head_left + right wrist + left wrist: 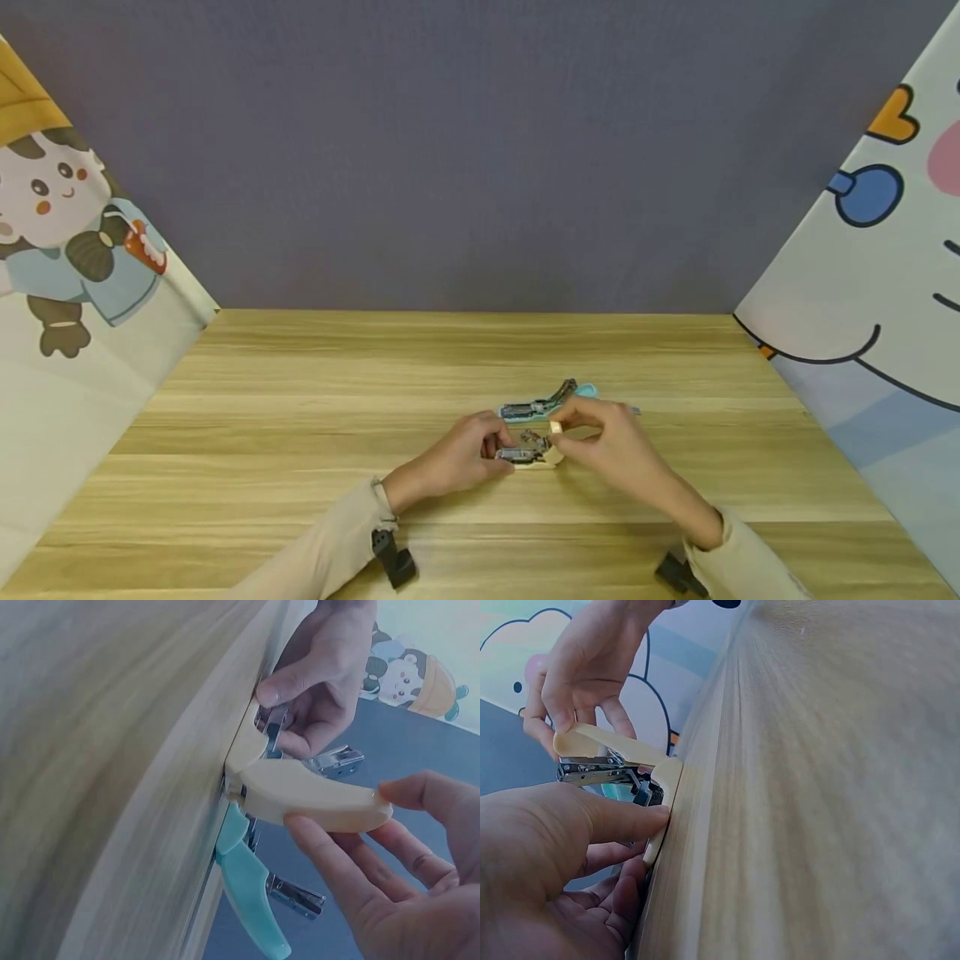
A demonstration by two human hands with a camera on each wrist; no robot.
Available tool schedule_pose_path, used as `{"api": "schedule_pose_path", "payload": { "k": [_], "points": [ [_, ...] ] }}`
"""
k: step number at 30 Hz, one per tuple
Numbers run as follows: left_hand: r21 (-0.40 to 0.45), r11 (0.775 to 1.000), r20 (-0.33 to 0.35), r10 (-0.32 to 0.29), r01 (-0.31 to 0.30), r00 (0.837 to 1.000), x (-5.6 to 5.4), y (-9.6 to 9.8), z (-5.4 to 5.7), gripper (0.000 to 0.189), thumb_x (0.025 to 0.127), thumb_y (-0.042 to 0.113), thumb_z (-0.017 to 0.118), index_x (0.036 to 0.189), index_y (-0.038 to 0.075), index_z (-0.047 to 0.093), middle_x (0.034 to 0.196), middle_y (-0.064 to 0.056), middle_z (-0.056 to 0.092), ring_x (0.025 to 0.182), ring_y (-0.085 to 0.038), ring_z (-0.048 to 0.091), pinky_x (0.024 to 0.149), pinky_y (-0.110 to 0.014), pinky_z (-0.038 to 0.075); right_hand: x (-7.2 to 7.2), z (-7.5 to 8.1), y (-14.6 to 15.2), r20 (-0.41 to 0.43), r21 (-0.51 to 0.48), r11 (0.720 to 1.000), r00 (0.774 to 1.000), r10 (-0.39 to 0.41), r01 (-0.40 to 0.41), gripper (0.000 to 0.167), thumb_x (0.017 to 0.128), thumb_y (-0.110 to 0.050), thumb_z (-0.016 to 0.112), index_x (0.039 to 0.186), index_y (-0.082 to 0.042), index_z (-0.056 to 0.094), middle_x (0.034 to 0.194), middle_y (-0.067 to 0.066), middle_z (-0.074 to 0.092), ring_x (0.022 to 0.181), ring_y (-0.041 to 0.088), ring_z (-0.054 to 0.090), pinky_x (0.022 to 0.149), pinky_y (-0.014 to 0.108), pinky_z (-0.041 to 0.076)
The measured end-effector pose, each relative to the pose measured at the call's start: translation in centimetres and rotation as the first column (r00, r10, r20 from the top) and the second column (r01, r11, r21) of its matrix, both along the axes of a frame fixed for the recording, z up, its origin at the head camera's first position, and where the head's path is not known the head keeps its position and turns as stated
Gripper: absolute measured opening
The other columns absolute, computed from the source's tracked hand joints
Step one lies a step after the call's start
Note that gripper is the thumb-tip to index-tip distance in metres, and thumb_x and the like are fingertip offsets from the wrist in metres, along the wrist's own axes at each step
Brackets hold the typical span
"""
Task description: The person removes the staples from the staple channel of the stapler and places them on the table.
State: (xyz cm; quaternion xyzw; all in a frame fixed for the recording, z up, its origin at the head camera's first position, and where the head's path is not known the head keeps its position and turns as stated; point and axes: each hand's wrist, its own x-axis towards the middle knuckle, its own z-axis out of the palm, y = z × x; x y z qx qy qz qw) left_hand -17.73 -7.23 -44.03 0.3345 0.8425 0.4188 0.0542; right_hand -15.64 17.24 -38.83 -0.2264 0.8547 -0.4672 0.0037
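A cream stapler (553, 457) is on the table between both hands, its cover lifted away from the metal magazine. My left hand (465, 450) pinches its base end between thumb and fingers, low at the tabletop. The raised cover (315, 799) is pinched near its tip by my right hand (611, 437). In the left wrist view the metal magazine (592, 771) stands out between cover and base. Just behind lies a teal stapler (517, 412), also spread open, its metal magazine showing; the right hand partly overlaps it in the head view.
The wood-grain table (315, 367) spreads around the hands. A dark grey panel (480, 167) rises along its back edge. White side panels with cartoon drawings stand at the left (82, 250) and right (847, 275). Dark wrist mounts (393, 558) hang by the sleeves.
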Motion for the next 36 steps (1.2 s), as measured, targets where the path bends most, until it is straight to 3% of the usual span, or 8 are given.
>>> {"api": "schedule_pose_path", "payload": {
  "k": [10,18,26,36],
  "points": [
    [0.001,1.000,-0.004,0.005,-0.005,1.000,-0.1,-0.1,-0.1,0.019,0.081,0.006,0.081,0.093,0.007,0.066,0.084,-0.002,0.058,0.074,-0.012,0.056,0.066,-0.020,0.050,-1.0,-0.1,1.4,0.032,-0.047,0.994,0.994,0.102,-0.100,0.011,0.090,-0.015,0.075,0.099,-0.011,0.070,0.106,0.007,0.068,0.100,0.023,0.068,0.083,0.037,0.057],
    [-0.006,1.000,-0.010,-0.002,0.002,1.000,0.0,0.0,-0.1,0.018,0.082,0.007,0.081,0.094,0.008,0.067,0.084,0.000,0.058,0.074,-0.011,0.055,0.067,-0.019,0.050,-1.5,0.2,2.3,0.038,-0.028,0.988,0.988,0.150,-0.149,0.008,0.091,-0.013,0.073,0.097,-0.011,0.069,0.106,0.011,0.069,0.102,0.024,0.068,0.087,0.044,0.055],
    [-0.014,1.000,-0.005,-0.003,0.003,1.000,0.0,0.0,0.0,0.018,0.083,0.007,0.080,0.095,0.008,0.067,0.085,-0.001,0.058,0.075,-0.011,0.055,0.067,-0.019,0.050,-1.8,0.6,3.0,0.034,-0.018,0.979,0.979,0.202,-0.201,0.006,0.091,-0.010,0.071,0.095,-0.011,0.068,0.104,0.011,0.070,0.097,0.022,0.069,0.087,0.043,0.055],
    [-0.015,1.000,0.000,-0.006,0.006,1.000,0.1,0.0,0.1,0.018,0.083,0.007,0.080,0.095,0.007,0.066,0.086,-0.001,0.059,0.075,-0.011,0.055,0.067,-0.019,0.050,-2.1,1.7,4.3,0.049,0.130,0.964,0.973,0.227,-0.231,0.008,0.091,-0.015,0.073,0.097,-0.015,0.067,0.105,0.001,0.069,0.100,0.022,0.068,0.086,0.051,0.055]
  ]
}}
